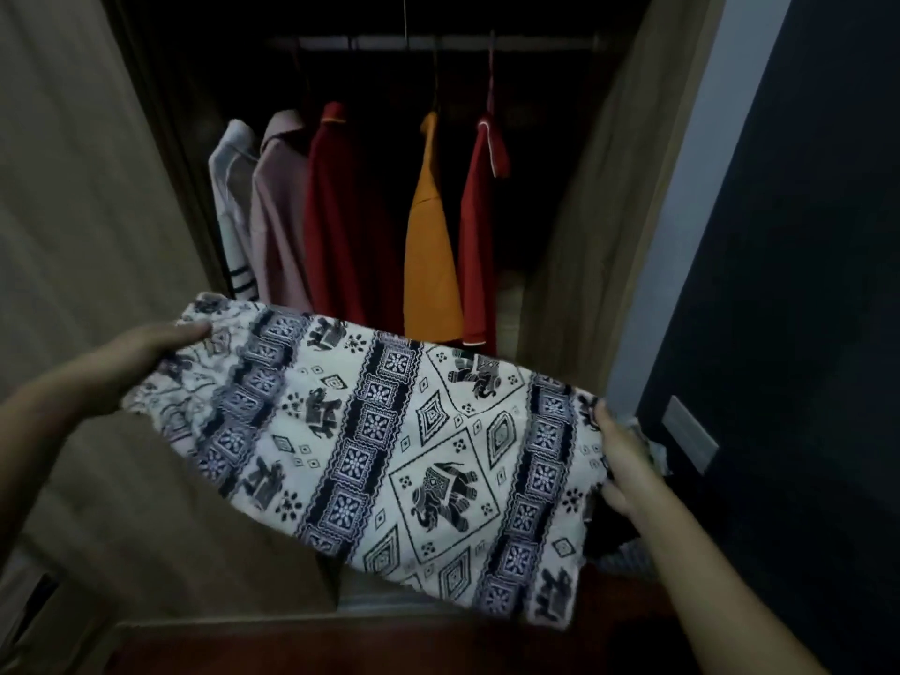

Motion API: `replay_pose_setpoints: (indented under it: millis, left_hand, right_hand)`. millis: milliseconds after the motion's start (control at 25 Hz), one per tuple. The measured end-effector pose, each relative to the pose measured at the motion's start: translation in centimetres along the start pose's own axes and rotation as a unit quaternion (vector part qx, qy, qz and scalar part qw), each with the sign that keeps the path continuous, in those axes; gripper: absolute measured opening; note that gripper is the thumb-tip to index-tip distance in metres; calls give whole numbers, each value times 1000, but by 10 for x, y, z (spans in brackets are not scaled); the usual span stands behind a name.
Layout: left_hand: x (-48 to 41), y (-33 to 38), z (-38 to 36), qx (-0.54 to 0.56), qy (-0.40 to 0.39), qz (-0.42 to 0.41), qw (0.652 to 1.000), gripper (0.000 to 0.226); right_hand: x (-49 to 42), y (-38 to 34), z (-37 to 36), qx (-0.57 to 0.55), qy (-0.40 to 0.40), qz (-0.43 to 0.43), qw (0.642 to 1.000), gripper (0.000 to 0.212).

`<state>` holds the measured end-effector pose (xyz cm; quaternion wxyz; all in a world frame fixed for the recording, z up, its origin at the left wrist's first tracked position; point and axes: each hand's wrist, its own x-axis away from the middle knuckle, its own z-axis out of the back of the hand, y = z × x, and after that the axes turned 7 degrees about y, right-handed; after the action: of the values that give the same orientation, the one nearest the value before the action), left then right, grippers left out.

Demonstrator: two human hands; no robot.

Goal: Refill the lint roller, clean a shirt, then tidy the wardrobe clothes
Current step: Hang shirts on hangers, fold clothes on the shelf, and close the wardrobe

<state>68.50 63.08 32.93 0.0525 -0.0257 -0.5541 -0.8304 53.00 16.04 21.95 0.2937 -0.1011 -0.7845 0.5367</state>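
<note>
My left hand (141,362) and right hand (621,460) each pinch an end of the folded patterned cloth (370,445). I hold it level before the open wardrobe (574,236), where five shirts (341,221) hang.

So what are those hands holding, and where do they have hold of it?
A folded elephant-print cloth, held flat between both hands: the left hand grips its left end, the right hand its right end, in front of the open wardrobe.

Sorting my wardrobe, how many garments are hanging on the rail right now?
5, left to right: white striped top, pale pink shirt, dark red shirt, orange shirt, red shirt. The dark interior may hide more.
</note>
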Motion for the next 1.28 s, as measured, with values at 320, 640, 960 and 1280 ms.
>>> replay_pose_setpoints:
  millis: [320,640,960,1280]
  left_hand:
    - [51,-5,-119,-2,-146,-43,988,27]
    - [101,-9,-221,77,-172,-114,975,26]
    - [109,-12,-231,24,-194,-139,971,38]
    - [107,-5,-229,91,-148,-175,969,30]
  right_hand:
    - [9,-3,-61,64,-66,-57,994,43]
    - [35,15,-107,145,-134,-9,980,27]
    - [49,7,-92,153,-187,-7,970,50]
    - [53,-7,-73,20,-289,-147,946,80]
